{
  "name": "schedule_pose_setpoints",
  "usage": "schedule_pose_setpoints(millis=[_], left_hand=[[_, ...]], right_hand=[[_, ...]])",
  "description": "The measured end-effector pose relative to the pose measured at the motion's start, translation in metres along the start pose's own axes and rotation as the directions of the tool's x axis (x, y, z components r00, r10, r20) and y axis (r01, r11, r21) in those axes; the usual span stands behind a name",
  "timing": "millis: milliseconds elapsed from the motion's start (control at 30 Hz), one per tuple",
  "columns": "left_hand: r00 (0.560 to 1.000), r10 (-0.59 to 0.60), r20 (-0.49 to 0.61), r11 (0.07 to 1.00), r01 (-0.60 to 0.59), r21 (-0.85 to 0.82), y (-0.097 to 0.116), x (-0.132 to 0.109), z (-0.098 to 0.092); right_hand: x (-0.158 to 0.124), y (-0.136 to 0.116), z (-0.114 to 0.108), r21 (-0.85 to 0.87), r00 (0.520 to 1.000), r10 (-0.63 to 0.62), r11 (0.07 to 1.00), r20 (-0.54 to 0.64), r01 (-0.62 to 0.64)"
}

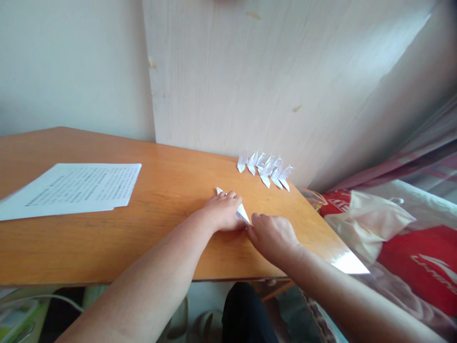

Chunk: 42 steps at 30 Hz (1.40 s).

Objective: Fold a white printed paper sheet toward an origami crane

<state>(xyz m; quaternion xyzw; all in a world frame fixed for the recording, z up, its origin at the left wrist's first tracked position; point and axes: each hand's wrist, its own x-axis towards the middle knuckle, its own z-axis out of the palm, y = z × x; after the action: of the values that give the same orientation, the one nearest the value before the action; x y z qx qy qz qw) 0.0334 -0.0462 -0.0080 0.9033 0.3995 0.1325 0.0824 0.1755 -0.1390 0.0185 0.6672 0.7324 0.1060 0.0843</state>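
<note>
A narrow piece of folded white paper lies slantwise on the wooden table. My left hand covers its middle with bent fingers and holds it down, so one pointed end shows beyond the fingers and the other towards my right hand. At that near end, my right hand is closed, thumb and forefinger at the tip of the paper. The paper under my left palm is hidden. Several folded paper pieces with pointed ends stand or lie grouped near the back right edge of the table.
A stack of printed sheets lies on the left of the wooden table. A pale panel rises behind the table. Past the right edge are a red bag, a cream plastic bag and bedding.
</note>
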Motion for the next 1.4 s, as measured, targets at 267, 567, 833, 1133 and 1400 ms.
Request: schedule_pose_setpoints(millis=[267, 567, 833, 1133, 1400], left_hand=[[1.0, -0.02, 0.016, 1.0, 0.02, -0.013, 0.001, 0.0, -0.002], [1.0, 0.011, 0.0, 1.0, -0.01, 0.007, -0.002, 0.002, 0.003], [1.0, 0.012, -0.024, 1.0, -0.011, 0.023, -0.002, 0.001, 0.005], [1.0, 0.004, -0.031, 0.998, -0.001, 0.069, 0.0, 0.0, 0.005], [1.0, 0.017, -0.007, 0.997, -0.016, 0.078, 0.001, -0.002, 0.0]], right_hand=[[0.001, -0.007, -0.002, -0.049, 0.998, 0.0, 0.999, 0.056, 0.003], [-0.008, 0.005, -0.001, -0.014, 0.999, -0.01, 1.0, 0.045, 0.011], [-0.021, 0.033, 0.012, 0.224, 0.996, -0.036, 0.973, -0.076, 0.052], [-0.027, 0.032, 0.029, 0.3, 0.974, -0.175, 0.93, -0.141, 0.21], [-0.032, 0.035, 0.032, 0.279, 0.971, -0.193, 0.933, -0.141, 0.226]])
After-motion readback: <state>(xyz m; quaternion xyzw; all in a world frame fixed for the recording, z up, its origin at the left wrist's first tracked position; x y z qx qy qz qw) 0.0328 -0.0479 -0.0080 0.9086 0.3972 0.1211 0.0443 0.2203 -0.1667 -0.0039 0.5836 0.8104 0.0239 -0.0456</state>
